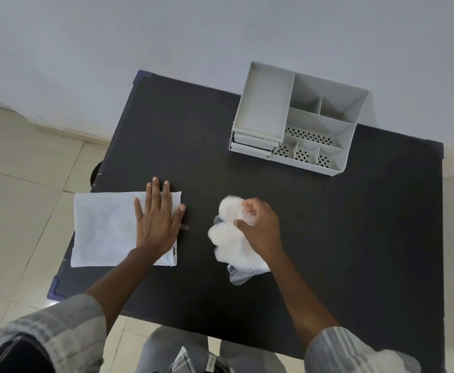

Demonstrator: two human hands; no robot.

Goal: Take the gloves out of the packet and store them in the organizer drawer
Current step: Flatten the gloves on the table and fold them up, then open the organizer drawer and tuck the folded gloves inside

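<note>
A flat white packet (104,227) lies at the left edge of the black table (355,224), partly overhanging it. My left hand (157,219) rests flat on the packet's right end, fingers spread. A bunch of thin translucent white gloves (227,235) sits on the table to the right of the packet. My right hand (259,224) is closed on that bunch from the right side. The grey organizer (298,117) stands at the far right of the table, with two small drawers (252,145) at its front left, both pushed in.
The organizer has several open compartments, some with perforated floors. Pale floor tiles lie to the left of the table and a white wall rises behind it. My knees are below the table's near edge.
</note>
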